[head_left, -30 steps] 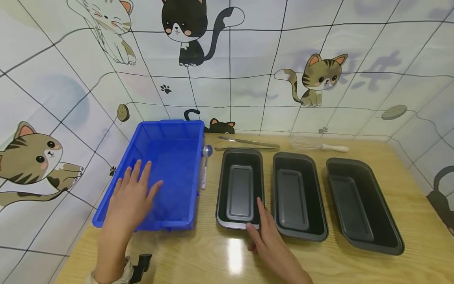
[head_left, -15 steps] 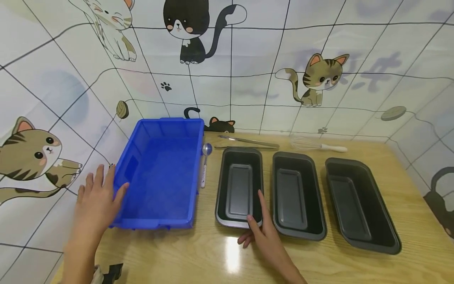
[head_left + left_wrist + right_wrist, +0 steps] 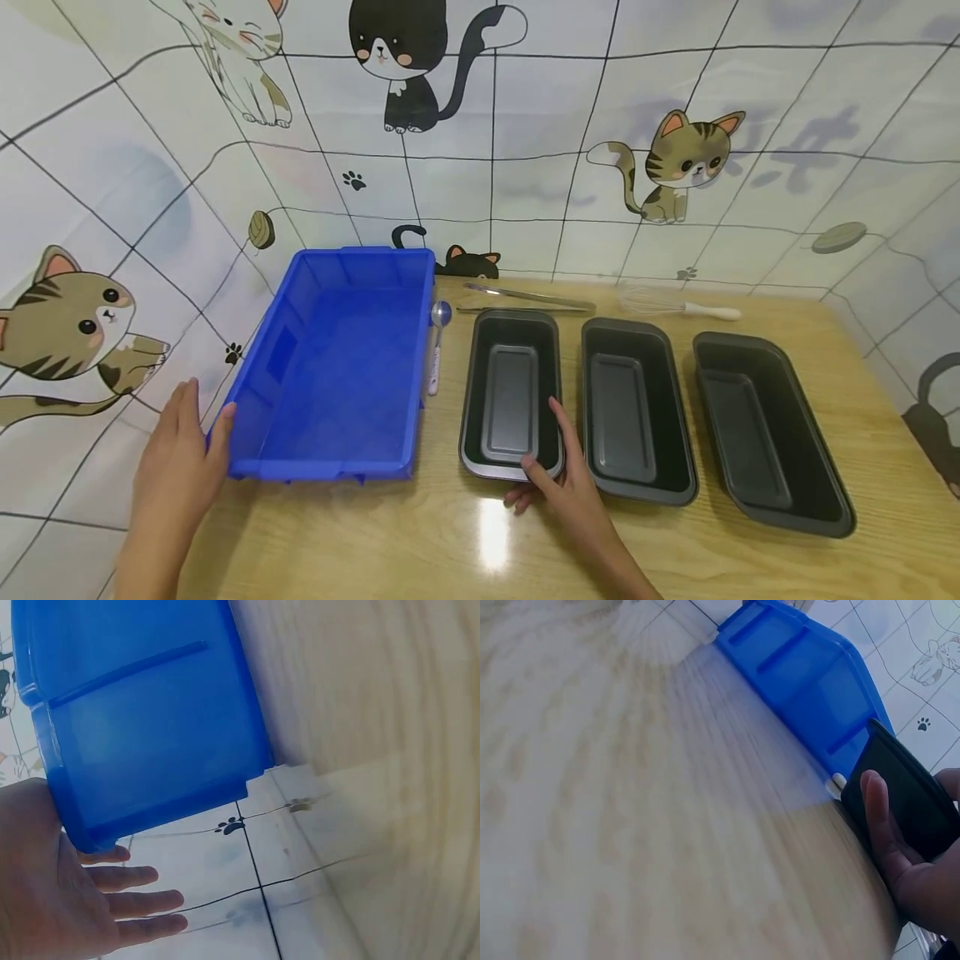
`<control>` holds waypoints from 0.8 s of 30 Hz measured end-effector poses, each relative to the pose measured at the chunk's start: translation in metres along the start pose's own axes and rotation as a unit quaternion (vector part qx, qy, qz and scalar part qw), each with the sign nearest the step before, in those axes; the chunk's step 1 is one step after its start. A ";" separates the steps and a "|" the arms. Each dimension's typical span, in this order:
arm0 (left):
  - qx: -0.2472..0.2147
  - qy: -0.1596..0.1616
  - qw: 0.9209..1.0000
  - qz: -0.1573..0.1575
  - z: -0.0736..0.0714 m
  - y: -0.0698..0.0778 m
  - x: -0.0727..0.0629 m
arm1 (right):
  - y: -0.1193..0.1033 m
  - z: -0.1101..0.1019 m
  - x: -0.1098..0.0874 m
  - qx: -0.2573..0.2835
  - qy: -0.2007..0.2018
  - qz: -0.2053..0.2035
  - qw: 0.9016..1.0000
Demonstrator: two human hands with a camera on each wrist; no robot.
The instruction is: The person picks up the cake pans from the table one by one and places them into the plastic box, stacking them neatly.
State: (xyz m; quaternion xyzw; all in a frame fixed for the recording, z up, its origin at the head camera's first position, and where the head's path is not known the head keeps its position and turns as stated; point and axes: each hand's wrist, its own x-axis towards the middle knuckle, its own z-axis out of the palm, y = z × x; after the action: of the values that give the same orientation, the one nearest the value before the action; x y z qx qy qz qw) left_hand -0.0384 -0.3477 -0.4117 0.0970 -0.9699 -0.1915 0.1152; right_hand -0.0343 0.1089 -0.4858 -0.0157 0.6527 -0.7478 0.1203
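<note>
In the head view, a blue plastic bin stands on the left of the table. My left hand is at its near left edge, thumb by the rim and fingers straight along the outside. In the left wrist view, those fingers extend past the bin's corner. My right hand grips the near right corner of the leftmost dark loaf pan, thumb at the near rim, index finger along the right side. In the right wrist view, a finger lies against the pan's outer wall; the other fingers are partly hidden.
Two more loaf pans, a middle one and a right one, stand alongside. A spoon lies beside the bin. Tongs and a whisk lie at the back, before the cat-patterned wall covering.
My left hand has moved left from over the bin to its outer left edge. My right hand has shifted slightly, its thumb now on the pan's near rim.
</note>
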 end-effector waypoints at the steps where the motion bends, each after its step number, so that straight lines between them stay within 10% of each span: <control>1: -0.006 -0.004 1.000 -0.009 0.001 -0.002 0.000 | 0.000 0.000 0.000 0.004 -0.002 0.002 1.000; 16: -0.010 -0.103 0.992 -0.072 0.004 -0.004 -0.009 | 0.003 -0.003 0.008 -0.109 0.027 -0.036 0.993; 24: -0.043 -0.122 0.988 -0.084 0.008 -0.006 -0.015 | 0.003 -0.004 0.008 -0.033 -0.003 -0.028 0.999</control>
State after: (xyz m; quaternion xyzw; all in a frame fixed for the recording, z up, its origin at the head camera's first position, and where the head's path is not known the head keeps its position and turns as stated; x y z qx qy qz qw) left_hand -0.0254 -0.3473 -0.4237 0.1495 -0.9558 -0.2525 -0.0166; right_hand -0.0423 0.1109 -0.4902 -0.0401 0.6758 -0.7292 0.1001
